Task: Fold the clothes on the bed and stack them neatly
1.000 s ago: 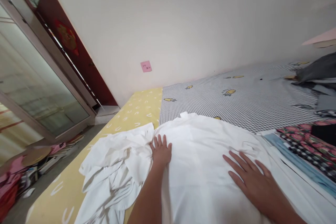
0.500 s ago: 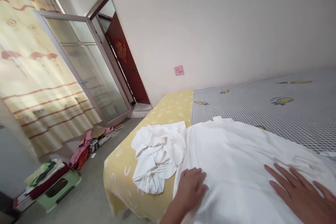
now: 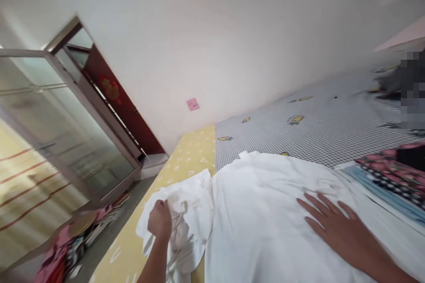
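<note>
A large white cloth, apparently a garment [image 3: 259, 212], is spread over the bed. Its left part, a crumpled white bunch [image 3: 191, 199], lies on the yellow edge of the bed; I cannot tell for sure whether the two are one piece. My left hand [image 3: 160, 221] is closed at the bunch's left side, fingers curled in on its fabric. Flat on the right side of the spread cloth rests my right hand [image 3: 338, 230], its fingers apart.
Folded clothes [image 3: 395, 172], pink-patterned and blue, lie on the bed at the right. The checked sheet [image 3: 259, 137] reaches the wall. At left, a glass door [image 3: 66, 128] stands ajar, with a heap of clothes [image 3: 63, 247] low beside the floor.
The view has swung right, bringing the folded clothes into sight. My left hand has moved from the spread cloth's left edge onto the crumpled bunch and closed. My right hand stays flat.
</note>
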### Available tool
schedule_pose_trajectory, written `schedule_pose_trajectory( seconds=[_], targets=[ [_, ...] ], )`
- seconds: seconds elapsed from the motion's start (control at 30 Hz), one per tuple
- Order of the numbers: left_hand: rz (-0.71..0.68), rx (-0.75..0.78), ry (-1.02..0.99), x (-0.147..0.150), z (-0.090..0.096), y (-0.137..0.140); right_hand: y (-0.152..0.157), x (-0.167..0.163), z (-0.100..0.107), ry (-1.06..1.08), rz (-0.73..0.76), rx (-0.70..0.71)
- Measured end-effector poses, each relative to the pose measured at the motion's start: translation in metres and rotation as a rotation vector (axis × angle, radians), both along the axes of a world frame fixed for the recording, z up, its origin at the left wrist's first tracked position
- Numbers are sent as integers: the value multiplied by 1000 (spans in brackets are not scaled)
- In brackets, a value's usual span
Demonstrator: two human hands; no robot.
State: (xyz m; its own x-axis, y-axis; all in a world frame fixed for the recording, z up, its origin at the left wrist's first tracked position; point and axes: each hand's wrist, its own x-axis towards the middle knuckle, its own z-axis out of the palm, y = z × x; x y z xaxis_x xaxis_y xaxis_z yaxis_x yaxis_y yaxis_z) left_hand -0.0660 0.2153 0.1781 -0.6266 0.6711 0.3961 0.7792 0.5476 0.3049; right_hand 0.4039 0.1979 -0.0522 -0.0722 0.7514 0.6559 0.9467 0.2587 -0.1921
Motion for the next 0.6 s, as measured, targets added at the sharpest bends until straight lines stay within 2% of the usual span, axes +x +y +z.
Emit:
schedule_pose_trajectory(
  seconds=[0.07,0.17,0.23,0.3,0.37,0.47,0.53,0.57,0.6],
  targets=[
    [-24,24,21,16,18,18,1,0,3,-52,-30,-17],
    [-209,64,66,60,41,43,-1,1,5,-79,-34,-24],
    [-385,40,85,101,47,51,-2,1,5,-93,-29,-19],
    [-595,-21,90,147,39,49,-4,1,7,-108,-36,-30],
    [-825,-104,88,191,16,33,-5,1,11,-118,-60,-58],
    [-1182,-314,79,231,-41,-17,-8,0,17,-117,-98,-121],
    [-1327,-341,0,231,-89,-62,-9,-1,21,-115,-108,-175],
    [-1341,-286,-49,222,-113,-85,-10,-1,24,-120,-108,-204],
    [-1289,-210,-95,207,-136,-109,-11,-1,27,-128,-107,-234]
  ],
)
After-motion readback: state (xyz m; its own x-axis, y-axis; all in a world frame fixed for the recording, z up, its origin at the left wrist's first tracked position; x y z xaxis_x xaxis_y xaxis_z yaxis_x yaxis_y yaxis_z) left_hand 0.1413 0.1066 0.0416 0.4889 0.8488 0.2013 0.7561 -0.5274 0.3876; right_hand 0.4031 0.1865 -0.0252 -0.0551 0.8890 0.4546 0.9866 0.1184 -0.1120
